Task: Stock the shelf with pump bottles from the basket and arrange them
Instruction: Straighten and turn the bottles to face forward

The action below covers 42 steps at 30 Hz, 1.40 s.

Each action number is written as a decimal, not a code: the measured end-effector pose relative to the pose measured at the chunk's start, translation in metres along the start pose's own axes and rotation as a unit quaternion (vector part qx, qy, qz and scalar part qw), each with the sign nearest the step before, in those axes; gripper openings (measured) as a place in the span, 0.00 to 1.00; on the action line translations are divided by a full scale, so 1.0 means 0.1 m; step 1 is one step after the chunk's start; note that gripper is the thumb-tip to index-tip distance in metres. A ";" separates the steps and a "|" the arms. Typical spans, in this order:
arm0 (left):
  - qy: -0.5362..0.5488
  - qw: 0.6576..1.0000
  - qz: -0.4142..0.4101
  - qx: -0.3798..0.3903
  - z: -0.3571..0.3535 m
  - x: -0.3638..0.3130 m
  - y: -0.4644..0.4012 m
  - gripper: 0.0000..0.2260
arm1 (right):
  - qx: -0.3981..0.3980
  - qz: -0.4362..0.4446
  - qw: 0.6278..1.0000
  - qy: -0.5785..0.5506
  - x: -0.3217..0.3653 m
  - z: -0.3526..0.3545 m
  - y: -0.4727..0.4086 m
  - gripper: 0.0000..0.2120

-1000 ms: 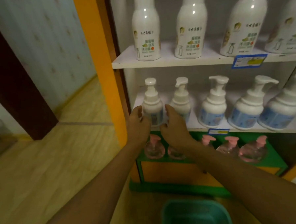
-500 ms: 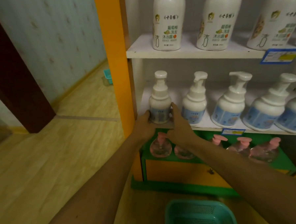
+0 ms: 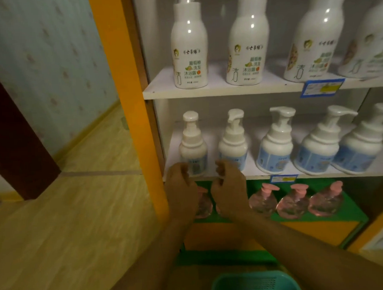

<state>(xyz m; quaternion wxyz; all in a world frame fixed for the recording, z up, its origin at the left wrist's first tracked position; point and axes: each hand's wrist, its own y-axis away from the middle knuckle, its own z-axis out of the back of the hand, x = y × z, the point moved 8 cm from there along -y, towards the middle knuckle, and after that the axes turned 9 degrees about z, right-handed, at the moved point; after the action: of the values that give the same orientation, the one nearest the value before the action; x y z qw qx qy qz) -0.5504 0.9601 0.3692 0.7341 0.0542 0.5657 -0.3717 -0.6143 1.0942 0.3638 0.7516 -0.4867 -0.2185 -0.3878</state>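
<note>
**Both hands off the end bottle**

Left hand (image 3: pixel 181 185) and right hand (image 3: pixel 229 187) sit loosely curled, empty, flanking the base of the leftmost pump bottle (image 3: pixel 193 152) at 12 o'clock. It stands upright on the middle shelf (image 3: pixel 249 175), first of a row of five running to 3 o'clock, probably so it lines up. Basket (image 3: pixel 255 284) at 6 o'clock, contents hidden.

One head-worn wide-angle camera looks forward and down, close to the shelf unit (image 3: pixel 249 89). The left hand (image 3: pixel 180 186) and right hand (image 3: pixel 229 187) sit mid-frame; a basket (image 3: pixel 255 284) lies below them.
</note>
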 end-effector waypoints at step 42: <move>0.034 0.991 0.027 0.123 -1.21 -0.97 0.58 0.07 | -0.102 -0.014 0.993 0.062 -0.76 1.52 -0.21 0.20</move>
<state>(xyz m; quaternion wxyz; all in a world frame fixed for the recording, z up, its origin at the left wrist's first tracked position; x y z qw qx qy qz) -0.6184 1.1093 0.3910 0.7118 0.1724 0.5386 -0.4165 -0.6691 1.2542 0.3871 0.7046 -0.5330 -0.1377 -0.4478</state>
